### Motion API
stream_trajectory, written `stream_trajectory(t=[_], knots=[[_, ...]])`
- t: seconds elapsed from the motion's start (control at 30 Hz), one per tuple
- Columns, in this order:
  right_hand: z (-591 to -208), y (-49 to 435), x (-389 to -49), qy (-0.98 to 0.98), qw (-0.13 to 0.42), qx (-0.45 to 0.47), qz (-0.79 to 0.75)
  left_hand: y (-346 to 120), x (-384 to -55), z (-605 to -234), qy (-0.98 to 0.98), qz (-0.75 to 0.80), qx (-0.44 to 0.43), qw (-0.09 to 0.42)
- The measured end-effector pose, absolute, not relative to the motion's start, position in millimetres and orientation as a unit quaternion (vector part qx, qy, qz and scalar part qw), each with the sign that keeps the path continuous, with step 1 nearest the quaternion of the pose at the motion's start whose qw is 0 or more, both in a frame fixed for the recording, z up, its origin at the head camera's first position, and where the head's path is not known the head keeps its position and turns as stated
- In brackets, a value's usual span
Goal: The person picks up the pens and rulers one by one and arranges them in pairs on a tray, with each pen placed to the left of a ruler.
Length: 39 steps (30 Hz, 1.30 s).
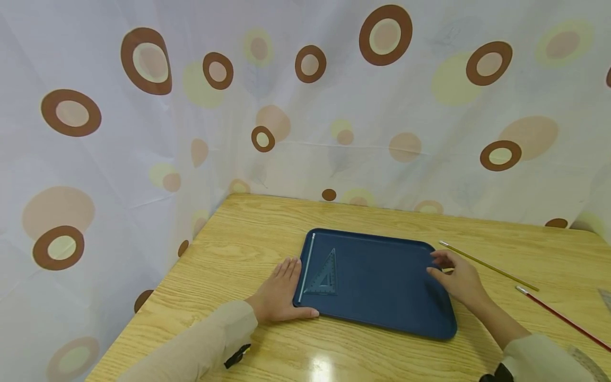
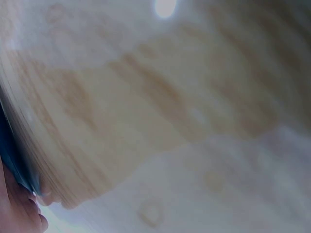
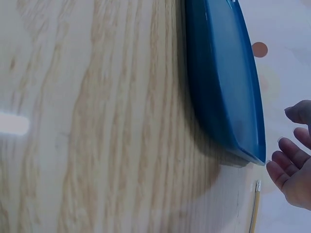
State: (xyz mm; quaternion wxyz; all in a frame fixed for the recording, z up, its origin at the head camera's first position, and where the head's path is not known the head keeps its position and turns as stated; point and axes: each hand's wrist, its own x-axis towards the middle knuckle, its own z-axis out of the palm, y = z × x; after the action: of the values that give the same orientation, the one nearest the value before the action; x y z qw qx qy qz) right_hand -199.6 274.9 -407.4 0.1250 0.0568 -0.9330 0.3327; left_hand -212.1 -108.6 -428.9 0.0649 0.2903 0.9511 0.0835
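Observation:
A dark blue tray [image 1: 382,286] lies on the wooden table. Inside it, along the left side, are a light-coloured pencil [image 1: 307,268] and a clear set square [image 1: 329,289]. My left hand [image 1: 281,294] rests flat at the tray's left edge, its thumb stretched along the near corner; in the left wrist view only some fingers [image 2: 19,208] show beside the blue edge. Over the tray's right edge hovers my right hand [image 1: 458,278], fingers loosely bent, with nothing between thumb and fingertips. The right wrist view shows that hand [image 3: 296,170] just past the tray's corner.
Right of the tray lies a yellow pencil [image 1: 491,266] with a pale eraser end. Closer to me is a red pencil [image 1: 563,318]. Part of a clear measuring tool [image 1: 605,298] shows at the right border. A patterned curtain [image 1: 286,106] hangs behind the table.

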Motion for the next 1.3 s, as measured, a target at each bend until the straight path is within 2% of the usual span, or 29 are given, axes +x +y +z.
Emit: stream_trajectory(t=[0.23, 0.5, 0.8, 1.3], knots=[[-407.6, 280.8, -198.2, -0.935, 0.135, 0.059, 0.323, -108.4, -212.6, -429.9, 0.951, 0.084, 0.289, 0.066], [-406.8, 288.8, -200.8, -0.94, 0.105, 0.045, 0.322, -108.6, -213.6, -430.7, 0.952, 0.084, 0.288, 0.066], [-407.0, 302.0, -202.6, -0.937, 0.14, 0.044, 0.316, -108.7, -213.4, -430.6, 0.951, 0.085, 0.289, 0.067], [-404.0, 314.1, -203.2, -0.94, 0.135, 0.022, 0.312, -108.7, -212.7, -429.6, 0.951, 0.085, 0.288, 0.07]])
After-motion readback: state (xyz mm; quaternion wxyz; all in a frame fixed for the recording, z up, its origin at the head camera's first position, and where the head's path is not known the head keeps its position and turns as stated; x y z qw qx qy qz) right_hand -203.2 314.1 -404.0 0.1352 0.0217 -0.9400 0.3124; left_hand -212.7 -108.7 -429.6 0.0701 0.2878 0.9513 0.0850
